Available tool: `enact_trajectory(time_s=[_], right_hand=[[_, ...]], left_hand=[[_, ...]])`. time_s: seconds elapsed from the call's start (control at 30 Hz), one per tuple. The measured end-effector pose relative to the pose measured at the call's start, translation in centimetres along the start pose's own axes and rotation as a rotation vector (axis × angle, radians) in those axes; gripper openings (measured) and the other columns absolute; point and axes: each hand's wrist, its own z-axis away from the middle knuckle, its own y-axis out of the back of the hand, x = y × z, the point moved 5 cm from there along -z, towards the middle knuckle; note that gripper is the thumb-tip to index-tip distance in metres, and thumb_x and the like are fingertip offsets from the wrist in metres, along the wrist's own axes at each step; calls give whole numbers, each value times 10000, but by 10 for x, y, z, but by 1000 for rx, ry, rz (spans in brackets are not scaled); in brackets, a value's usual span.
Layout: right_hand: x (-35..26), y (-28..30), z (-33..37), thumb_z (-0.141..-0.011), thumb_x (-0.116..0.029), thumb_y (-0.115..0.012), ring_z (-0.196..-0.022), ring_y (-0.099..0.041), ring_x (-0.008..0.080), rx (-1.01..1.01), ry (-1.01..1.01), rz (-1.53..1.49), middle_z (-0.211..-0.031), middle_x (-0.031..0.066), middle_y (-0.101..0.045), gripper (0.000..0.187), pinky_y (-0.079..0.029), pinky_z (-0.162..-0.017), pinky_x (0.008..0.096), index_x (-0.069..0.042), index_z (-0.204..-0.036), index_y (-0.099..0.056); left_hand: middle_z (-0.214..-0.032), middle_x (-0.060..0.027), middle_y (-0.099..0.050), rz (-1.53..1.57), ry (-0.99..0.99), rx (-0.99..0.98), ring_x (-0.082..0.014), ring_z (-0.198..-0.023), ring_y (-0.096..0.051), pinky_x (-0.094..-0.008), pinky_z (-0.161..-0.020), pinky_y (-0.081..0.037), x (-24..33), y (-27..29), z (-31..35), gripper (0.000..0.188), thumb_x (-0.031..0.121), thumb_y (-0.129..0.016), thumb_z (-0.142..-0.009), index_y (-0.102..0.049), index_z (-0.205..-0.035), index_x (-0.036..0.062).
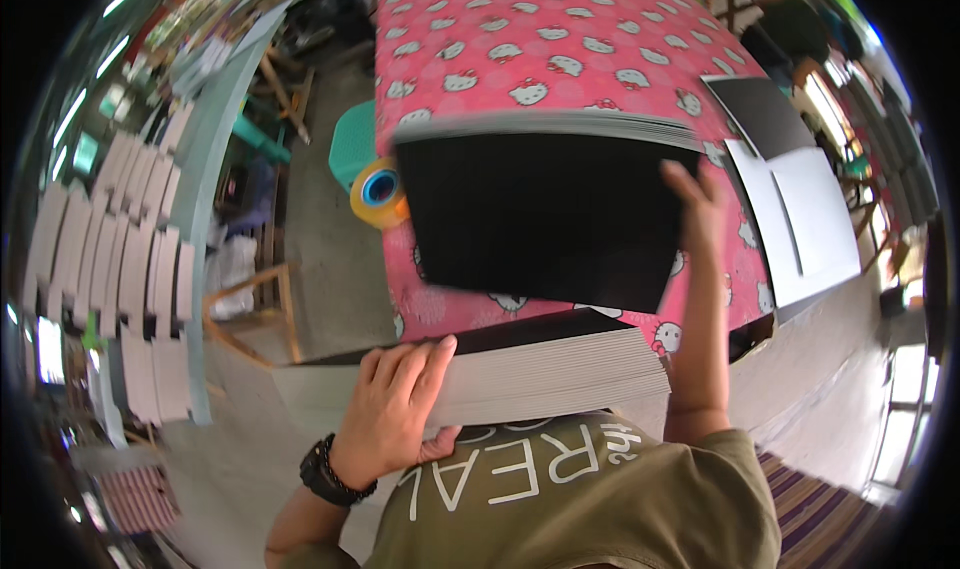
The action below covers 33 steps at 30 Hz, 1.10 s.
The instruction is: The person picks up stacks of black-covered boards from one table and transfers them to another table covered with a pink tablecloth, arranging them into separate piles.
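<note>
Your left hand [395, 399] clasps a thick stack of sheets [545, 374], thumb below, before your shirt [620, 509]; your blurred right hand [703, 209], partly curled, touches a black-topped stack [550, 219] over the pink surface [570, 14], grip unclear
</note>
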Motion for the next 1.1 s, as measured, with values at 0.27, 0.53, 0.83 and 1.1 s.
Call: enact_trajectory(time_s=[0.27,0.53,0.83,1.1], right_hand=[[115,240,-47,-765,-275,-701,-826,-616,270,315,-74,-419,-1002,175,-600,501,-541,-721,377,102,-1056,-545],[220,367,-80,-852,-570,-426,-964,-564,285,412,-207,1055,-1085,212,-571,687,-468,-812,419,28,-1179,-519],[-53,-212,13,-733,-161,-665,-1124,-454,309,-844,998,559,-1261,153,-436,551,-384,-928,365,-74,-1230,-445],[4,-399,92,-779,-418,-588,-1160,-403,291,-1008,1586,832,-1116,97,-542,686,-273,-955,551,-228,-1373,-302]], left_hand=[[-1065,-123,-481,0,-30,38,-256,-967,-468,-394,-853,-367,-3,-5,10,703,467,-497,-773,-411,-1246,-46],[-1003,-100,-490,56,-39,60,-231,-920,-485,-364,-834,-365,-9,-1,15,727,450,-570,-723,-425,-1260,-18],[-957,-92,-519,75,11,109,-218,-830,-507,-337,-786,-385,-8,8,12,712,399,-606,-713,-415,-1267,-4],[-1065,-95,-543,168,32,274,-208,-964,-541,-337,-854,-389,-15,11,-7,658,290,-652,-652,-462,-1228,35]])
